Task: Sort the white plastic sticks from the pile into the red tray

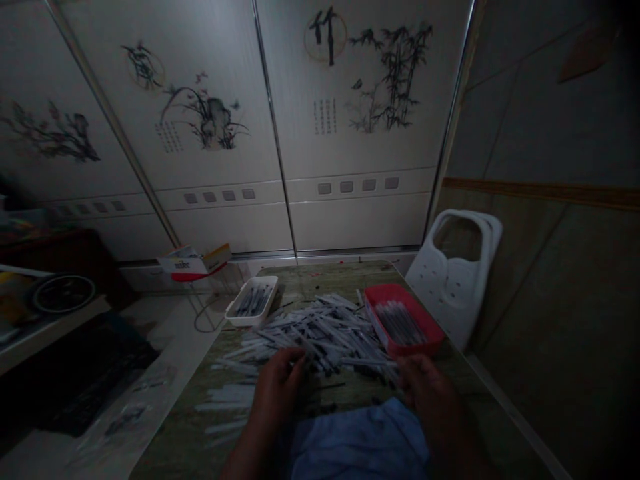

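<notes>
Pen heap [325, 333], red tray [431, 331] of pens right of it, white tray [237, 313] likewise left, my left hand [280, 375] and right hand [425, 388] touching it, grips unclear.

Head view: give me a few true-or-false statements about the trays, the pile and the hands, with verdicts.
1. The red tray sits right of the pile. True.
2. The white tray is empty. False: it holds dark sticks.
3. The left hand is at the pile's near edge. True.
4. The right hand is inside the red tray. False: it is nearer the person, just in front of the tray.
</notes>
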{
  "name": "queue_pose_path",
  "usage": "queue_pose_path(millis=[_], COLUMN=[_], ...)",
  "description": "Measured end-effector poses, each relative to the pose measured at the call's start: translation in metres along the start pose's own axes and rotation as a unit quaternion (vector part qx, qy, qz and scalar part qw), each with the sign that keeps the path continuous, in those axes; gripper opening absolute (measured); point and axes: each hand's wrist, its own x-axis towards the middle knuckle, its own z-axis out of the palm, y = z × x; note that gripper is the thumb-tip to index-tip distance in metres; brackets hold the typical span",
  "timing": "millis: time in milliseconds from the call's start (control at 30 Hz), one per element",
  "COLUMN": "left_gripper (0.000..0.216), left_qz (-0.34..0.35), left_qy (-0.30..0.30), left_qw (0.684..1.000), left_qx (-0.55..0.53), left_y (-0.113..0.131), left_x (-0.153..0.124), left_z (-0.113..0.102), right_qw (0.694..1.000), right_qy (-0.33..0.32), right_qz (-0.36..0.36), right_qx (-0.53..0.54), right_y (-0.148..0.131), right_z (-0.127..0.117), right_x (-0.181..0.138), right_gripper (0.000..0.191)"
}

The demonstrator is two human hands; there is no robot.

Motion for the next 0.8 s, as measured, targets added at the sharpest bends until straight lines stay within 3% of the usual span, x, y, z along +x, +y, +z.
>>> queue_pose_path(millis=[133,300,433,633,800], left_gripper=[0.02,0.018,0.019,0.019,0.017], left_qz=[0.047,0.065,0.051,0.041,0.022], left_qy=[-0.03,-0.148,-0.15,-0.153,-0.154], left_qw=[0.995,0.955,0.938,0.926,0.94], left_qx=[0.083,0.249,0.307,0.342,0.303], left_y=[0.01,0.038,0.05,0.043,0.045], left_x=[0.001,-0.005,-0.009,-0.005,0.0], left_z=[-0.003,0.008,0.02,0.026,0.022], right_qw=[1.0,1.0,1.0,0.999,0.998], right_qy=[-0.001,-0.016,-0.015,-0.001,0.005], right_qz=[0.004,0.0,-0.009,-0.017,-0.011], right_qx=[-0.015,0.01,0.024,0.039,0.056], right_y=[0.0,-0.003,0.001,0.002,-0.003], right_z=[-0.001,0.0,-0.001,-0.006,-0.008], right_x=[0.0,-0.002,0.001,0.003,0.002], right_gripper=[0.037,0.037,0.039,0.04,0.04])
